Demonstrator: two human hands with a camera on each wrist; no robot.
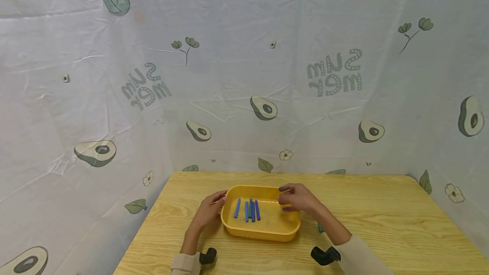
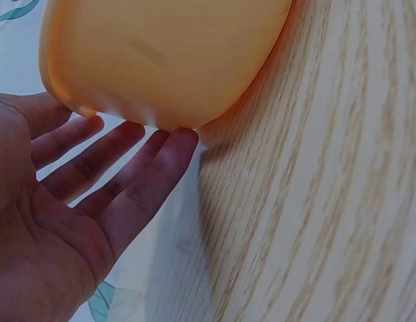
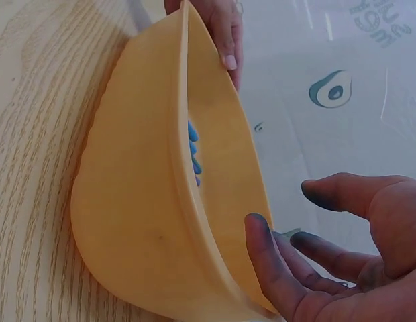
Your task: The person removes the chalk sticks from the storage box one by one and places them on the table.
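Note:
A yellow plastic tray [image 1: 263,235] with rounded corners sits on the wooden table. Inside, toward its left half, lie several thin blue and dark green sticks [image 1: 246,211], like chalks or pastels; powdery specks mark the tray floor. My left hand [image 1: 210,211] holds the tray's left end, thumb at the rim and fingertips against the outer wall [image 2: 161,60]. Over the right end hovers my right hand [image 1: 299,199], fingers spread and loosely bent, with nothing between them. Dark smudges cover its fingertips [image 3: 260,231].
A green stick [image 1: 320,227] lies on the table [image 1: 382,215] right of the tray, partly hidden by the right forearm. A pale printed curtain [image 1: 229,75] hangs behind the table and along its sides. Black wrist mounts [image 1: 324,256] sit near both sleeves.

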